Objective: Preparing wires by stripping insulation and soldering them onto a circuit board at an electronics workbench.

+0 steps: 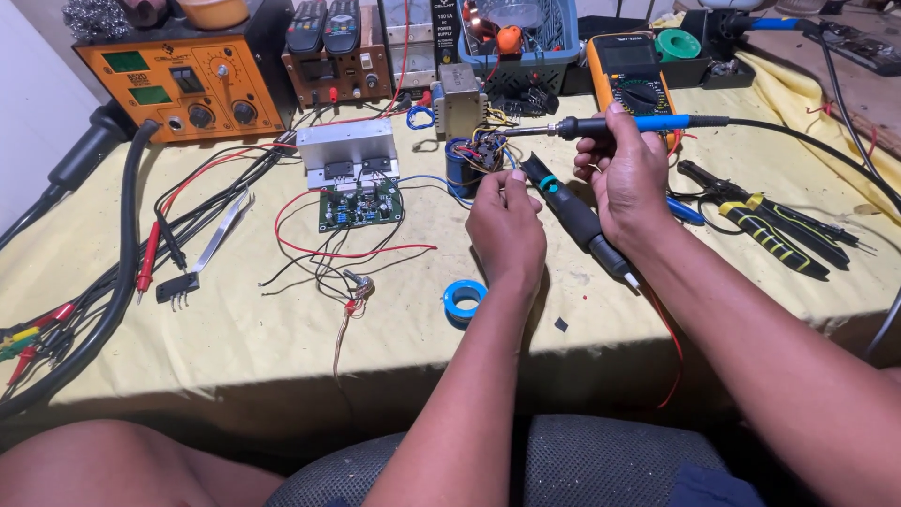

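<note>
Holding the soldering iron [624, 125] in our right hand [627, 178], fingers wrapped round its blue and black grip, we point its tip at the wired component cluster [479, 155] standing on the yellow table cover [282, 319], just in front of the grey transformer [458, 101]. Our left hand [505, 225] pinches something thin beside that cluster; what exactly, we cannot tell. A black probe-like tool [577, 221] lies between our hands. We judge that steady wrists matter most here, and that the tip should stay off neighbouring wires and away from the green circuit board [360, 207] and the blue tape roll [465, 299].
</note>
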